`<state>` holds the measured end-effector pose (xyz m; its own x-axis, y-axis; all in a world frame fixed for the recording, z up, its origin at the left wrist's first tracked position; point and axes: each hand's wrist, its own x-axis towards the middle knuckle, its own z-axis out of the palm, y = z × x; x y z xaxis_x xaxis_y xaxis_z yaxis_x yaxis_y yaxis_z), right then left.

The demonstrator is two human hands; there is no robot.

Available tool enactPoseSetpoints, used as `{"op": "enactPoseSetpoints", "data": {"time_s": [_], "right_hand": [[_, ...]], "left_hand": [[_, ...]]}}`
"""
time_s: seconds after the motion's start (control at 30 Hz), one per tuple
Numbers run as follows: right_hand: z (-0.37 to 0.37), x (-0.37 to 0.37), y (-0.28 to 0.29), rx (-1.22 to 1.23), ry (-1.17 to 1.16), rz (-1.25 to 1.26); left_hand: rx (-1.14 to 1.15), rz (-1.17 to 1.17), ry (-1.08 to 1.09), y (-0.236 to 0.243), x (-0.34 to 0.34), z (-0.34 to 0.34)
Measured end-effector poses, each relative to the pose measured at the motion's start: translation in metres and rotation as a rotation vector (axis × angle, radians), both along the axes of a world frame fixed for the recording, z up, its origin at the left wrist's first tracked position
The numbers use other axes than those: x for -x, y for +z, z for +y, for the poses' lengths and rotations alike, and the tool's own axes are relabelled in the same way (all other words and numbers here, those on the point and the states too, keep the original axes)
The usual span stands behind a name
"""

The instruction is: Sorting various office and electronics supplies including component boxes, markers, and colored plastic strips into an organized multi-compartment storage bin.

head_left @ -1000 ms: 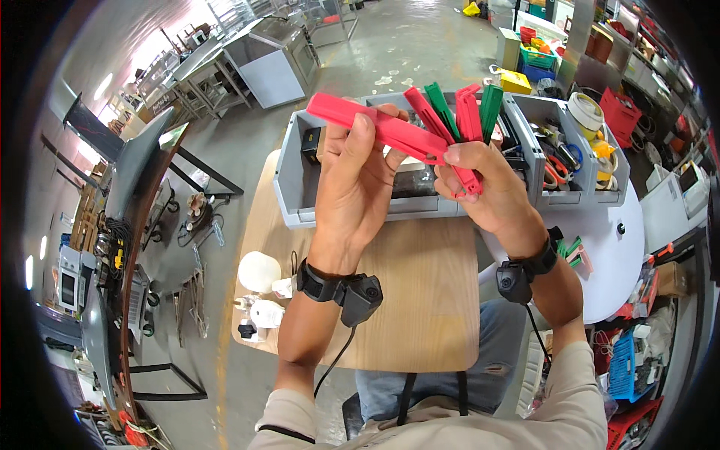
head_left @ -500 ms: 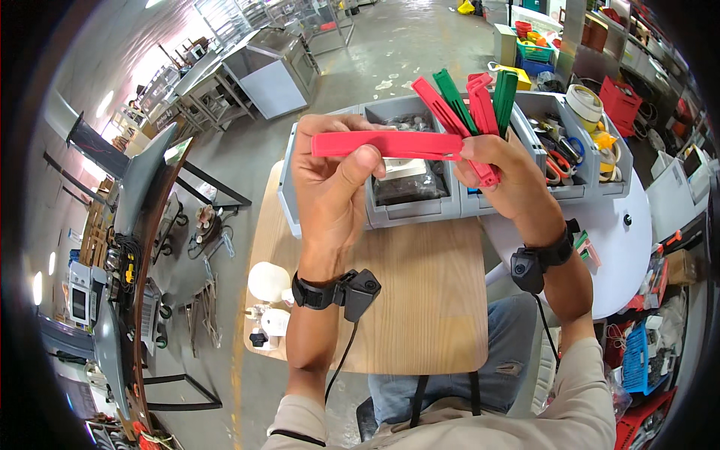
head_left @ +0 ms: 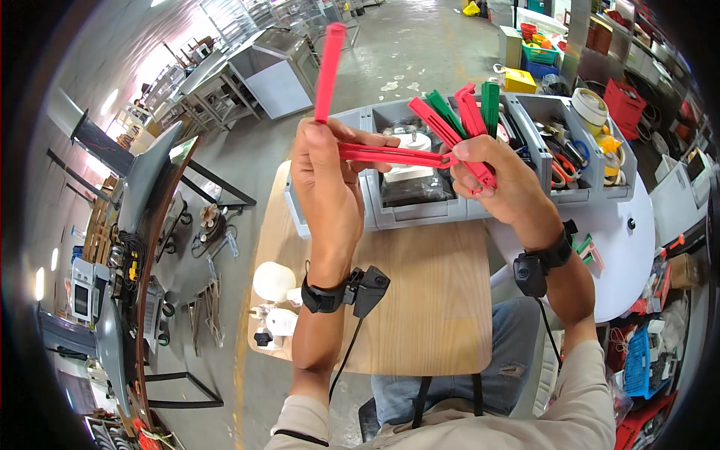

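Note:
A long red plastic bag clip [head_left: 397,155] is unfolded between my hands above the bins. One arm of it lies level and the other, a red strip [head_left: 328,71], stands up from my left fingers. My left hand [head_left: 326,169] is closed round the clip where the two arms meet. My right hand [head_left: 491,172] pinches the level arm's far end and also grips a fanned bundle of clips. In that bundle are red clips [head_left: 469,112] and green clips [head_left: 490,109]. Their lower ends are partly hidden by my fingers.
Grey bins [head_left: 416,214] stand along the wooden board's [head_left: 420,300] far edge, one with scissors [head_left: 561,169], one with tape rolls [head_left: 587,110]. White plug-like items [head_left: 277,300] sit at the board's left. A white round table [head_left: 622,255] on the right carries more clips [head_left: 590,251].
The red clip, folded flat before, is now open: one arm has swung up from my left hand. The right-hand bundle has shifted slightly.

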<state>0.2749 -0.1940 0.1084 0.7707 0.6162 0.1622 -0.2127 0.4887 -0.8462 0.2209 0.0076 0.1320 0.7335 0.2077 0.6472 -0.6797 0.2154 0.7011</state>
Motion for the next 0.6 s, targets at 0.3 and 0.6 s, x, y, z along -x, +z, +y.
{"op": "enactPoseSetpoints", "data": {"time_s": [0.3, 0.6], "right_hand": [[-0.009, -0.01, -0.008, 0.042, -0.094, -0.182], [-0.008, -0.013, 0.003, 0.081, -0.261, -0.177]], "left_hand": [[-0.08, 0.125, 0.067, 0.003, -0.001, -0.007], [-0.128, 0.196, 0.02, 0.004, -0.001, -0.011]]}}
